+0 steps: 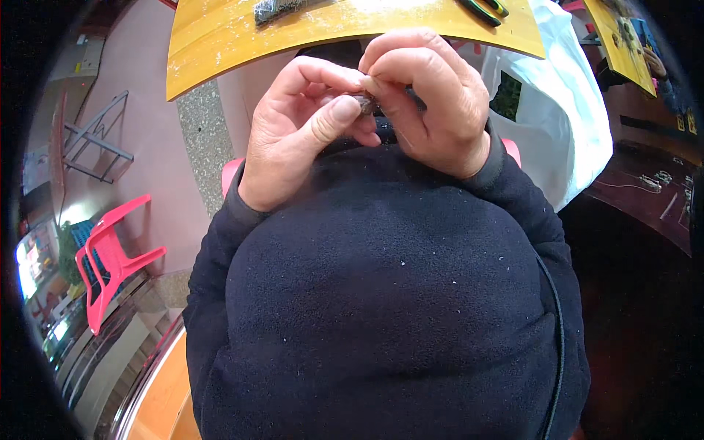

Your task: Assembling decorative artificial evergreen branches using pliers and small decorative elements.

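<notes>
My left hand (290, 132) and my right hand (444, 110) meet in front of my chest, just short of the table's near edge. Between their fingertips is a small grey-brown piece (366, 104), mostly covered, so its kind cannot be made out. The left thumb and forefinger pinch it from one side. On the other side the right thumb and forefinger close at its upper end, touching the left fingertip. Beyond the hands, the yellow wooden table (220, 53) carries a grey bundle of thin pieces (279, 7) and a hand tool with black-and-yellow handles (484, 9).
A white plastic bag (576, 110) hangs at the table's right end. Pale crumbs lie on the tabletop. To the left are a pink plastic chair (114, 253) and a grey metal frame (99, 139). Another yellow table (620, 40) stands at the far right.
</notes>
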Available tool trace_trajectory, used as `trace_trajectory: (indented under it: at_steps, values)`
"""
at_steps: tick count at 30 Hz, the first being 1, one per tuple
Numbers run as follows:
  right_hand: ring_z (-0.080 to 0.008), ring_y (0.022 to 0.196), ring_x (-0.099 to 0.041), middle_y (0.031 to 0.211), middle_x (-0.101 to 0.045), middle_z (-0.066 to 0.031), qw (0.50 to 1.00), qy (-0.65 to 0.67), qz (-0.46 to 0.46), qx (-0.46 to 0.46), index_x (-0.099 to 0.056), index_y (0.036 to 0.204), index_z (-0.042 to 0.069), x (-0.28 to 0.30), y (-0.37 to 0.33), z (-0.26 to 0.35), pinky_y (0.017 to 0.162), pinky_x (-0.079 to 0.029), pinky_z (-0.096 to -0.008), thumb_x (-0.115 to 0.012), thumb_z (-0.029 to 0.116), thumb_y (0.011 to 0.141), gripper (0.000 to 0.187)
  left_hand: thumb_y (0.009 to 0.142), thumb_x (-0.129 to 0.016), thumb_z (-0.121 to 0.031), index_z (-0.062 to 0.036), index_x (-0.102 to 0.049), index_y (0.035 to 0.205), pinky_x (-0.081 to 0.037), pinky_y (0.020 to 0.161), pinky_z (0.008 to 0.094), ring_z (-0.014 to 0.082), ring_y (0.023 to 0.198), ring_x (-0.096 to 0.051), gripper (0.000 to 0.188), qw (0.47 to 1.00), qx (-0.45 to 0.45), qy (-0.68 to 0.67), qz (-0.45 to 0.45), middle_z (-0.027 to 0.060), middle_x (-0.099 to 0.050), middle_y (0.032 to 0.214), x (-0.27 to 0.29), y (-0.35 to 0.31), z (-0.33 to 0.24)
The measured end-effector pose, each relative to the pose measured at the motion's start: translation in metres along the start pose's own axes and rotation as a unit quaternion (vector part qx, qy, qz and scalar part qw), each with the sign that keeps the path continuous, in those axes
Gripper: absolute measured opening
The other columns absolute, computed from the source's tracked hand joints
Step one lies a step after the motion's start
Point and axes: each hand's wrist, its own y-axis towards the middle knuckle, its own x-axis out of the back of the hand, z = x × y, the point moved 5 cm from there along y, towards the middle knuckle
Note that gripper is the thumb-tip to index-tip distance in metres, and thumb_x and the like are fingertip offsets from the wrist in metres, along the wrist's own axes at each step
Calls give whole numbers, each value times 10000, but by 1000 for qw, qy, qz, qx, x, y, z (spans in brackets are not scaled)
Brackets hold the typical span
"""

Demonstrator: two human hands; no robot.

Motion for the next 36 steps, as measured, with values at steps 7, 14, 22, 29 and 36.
trace_trajectory:
  at_steps: [7, 14, 22, 29, 36]
  values:
    - [-210, 687, -600, 837, -596, -109, 999, -29, 18, 23, -551, 870, 7, -1, -2, 10, 602, -490, -256, -646, -37, 757, 154, 845, -606, 7, -12, -507, 1020, -525, 640, 259, 137, 727, -601, 202, 998, 49, -19, 26, 82, -597, 890, 2, 0, 4]
    - [-146, 656, -550, 821, -575, -96, 892, 277, 10, -356, -520, 845, -4, -14, -20, -20, 615, -457, -229, -597, -61, 804, 105, 828, -622, 23, 2, -513, 968, -510, 613, 247, 135, 688, -597, 179, 804, -356, 473, 52, 98, -605, 858, -13, 1, -24]
    - [-176, 655, -568, 808, -586, -104, 999, -19, -32, -30, -519, 833, 5, 1, -6, -8, 592, -471, -253, -627, -74, 754, 155, 880, -584, -59, -14, -472, 1032, -517, 647, 258, 152, 740, -607, 194, 996, 87, -12, -35, 95, -591, 873, -9, 5, 1]
    - [-177, 652, -570, 806, -590, -99, 999, 23, 3, -26, -518, 829, 5, 1, -3, -6, 580, -473, -252, -616, -90, 744, 161, 893, -552, -41, -21, -436, 1062, -524, 680, 268, 161, 816, -604, 206, 993, 113, -14, 5, 105, -567, 937, -4, 7, 10]
    - [-138, 657, -562, 817, -587, -87, 994, 43, 13, -98, -517, 831, 6, 5, -8, -10, 580, -468, -232, -605, -87, 768, 142, 890, -541, -14, -15, -426, 1054, -536, 719, 287, 174, 819, -619, 200, 996, 79, 41, 0, 109, -568, 933, -12, 9, 12]
